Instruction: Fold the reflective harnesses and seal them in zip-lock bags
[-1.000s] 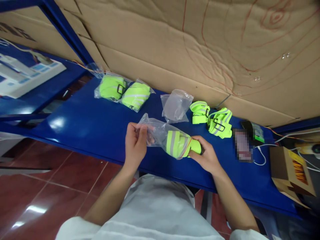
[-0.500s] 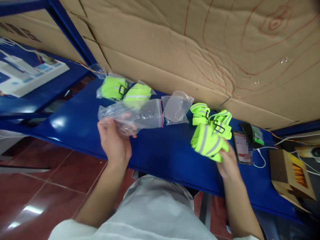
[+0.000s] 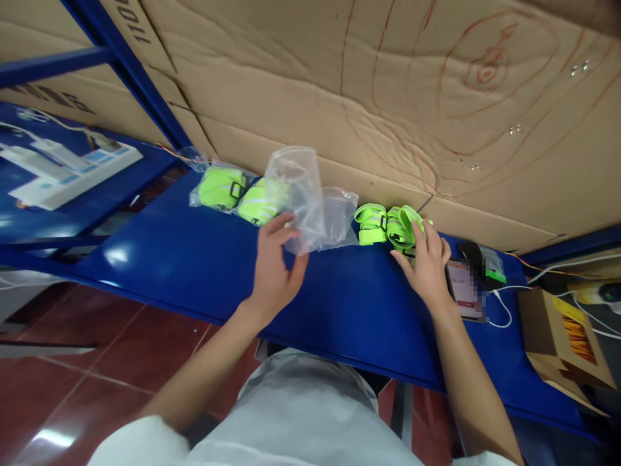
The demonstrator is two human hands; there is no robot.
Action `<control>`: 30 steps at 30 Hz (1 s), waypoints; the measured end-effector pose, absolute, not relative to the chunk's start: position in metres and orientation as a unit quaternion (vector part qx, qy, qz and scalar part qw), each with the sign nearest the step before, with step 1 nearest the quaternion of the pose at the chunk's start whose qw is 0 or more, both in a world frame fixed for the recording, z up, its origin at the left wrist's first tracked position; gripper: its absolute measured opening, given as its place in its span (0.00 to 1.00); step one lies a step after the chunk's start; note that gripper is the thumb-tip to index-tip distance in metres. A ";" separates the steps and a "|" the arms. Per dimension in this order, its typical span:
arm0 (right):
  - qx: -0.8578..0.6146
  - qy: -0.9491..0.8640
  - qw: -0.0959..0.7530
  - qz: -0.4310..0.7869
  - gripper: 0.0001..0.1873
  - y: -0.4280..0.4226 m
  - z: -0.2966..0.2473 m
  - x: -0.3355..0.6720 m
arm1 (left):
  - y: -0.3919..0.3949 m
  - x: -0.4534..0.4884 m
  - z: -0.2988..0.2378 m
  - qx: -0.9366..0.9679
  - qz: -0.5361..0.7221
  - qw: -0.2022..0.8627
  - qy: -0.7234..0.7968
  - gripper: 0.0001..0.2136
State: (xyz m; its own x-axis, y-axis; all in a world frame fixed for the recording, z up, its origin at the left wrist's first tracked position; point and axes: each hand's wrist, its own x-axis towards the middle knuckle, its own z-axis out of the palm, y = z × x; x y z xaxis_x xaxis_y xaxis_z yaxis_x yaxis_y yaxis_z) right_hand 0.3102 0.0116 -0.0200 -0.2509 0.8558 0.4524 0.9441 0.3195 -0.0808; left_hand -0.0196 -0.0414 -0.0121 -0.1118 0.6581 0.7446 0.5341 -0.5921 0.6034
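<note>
My left hand (image 3: 274, 266) pinches the lower end of an empty clear plastic bag (image 3: 294, 183) and holds it upright over the blue shelf (image 3: 184, 259). My right hand (image 3: 425, 262) rests with spread fingers on a folded neon-yellow reflective strap (image 3: 403, 226) lying by the cardboard wall. A second loose strap bundle (image 3: 370, 223) lies just left of it. Behind the held bag sits another empty clear bag (image 3: 338, 217). Further left are two bagged strap bundles (image 3: 218, 187) (image 3: 256, 202).
A phone (image 3: 463, 289) with a white cable lies right of my right hand, beside a dark device (image 3: 478, 260). An open brown cardboard box (image 3: 563, 336) stands at the far right. A white device (image 3: 68, 175) sits on the left shelf. Cardboard sheets (image 3: 388, 97) back the shelf.
The strap bundle was pulled out of the bag and carried right; my right hand has set it down beside the other loose strap. My left hand swung the emptied bag left, then back upright.
</note>
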 end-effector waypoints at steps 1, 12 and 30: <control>-0.572 -0.782 0.222 -0.109 0.40 0.006 -0.019 0.309 | -0.032 -0.017 -0.009 0.709 0.544 0.031 0.448 0.14; -0.459 -0.843 0.273 -0.066 0.23 -0.026 -0.017 0.285 | 0.039 0.017 -0.013 0.824 0.181 -0.014 0.536 0.24; -0.504 -0.842 0.124 0.150 0.31 0.146 -0.066 0.118 | 0.040 -0.047 -0.066 0.848 0.202 0.090 0.482 0.16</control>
State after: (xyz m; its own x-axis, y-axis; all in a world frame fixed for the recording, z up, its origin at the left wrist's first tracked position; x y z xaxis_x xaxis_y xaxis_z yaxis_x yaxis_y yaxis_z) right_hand 0.1183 0.1456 -0.0659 -0.4613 0.8854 0.0581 0.8108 0.4472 -0.3776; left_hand -0.0473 0.0397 -0.0656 0.4537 0.8538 0.2552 0.7814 -0.5189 0.3466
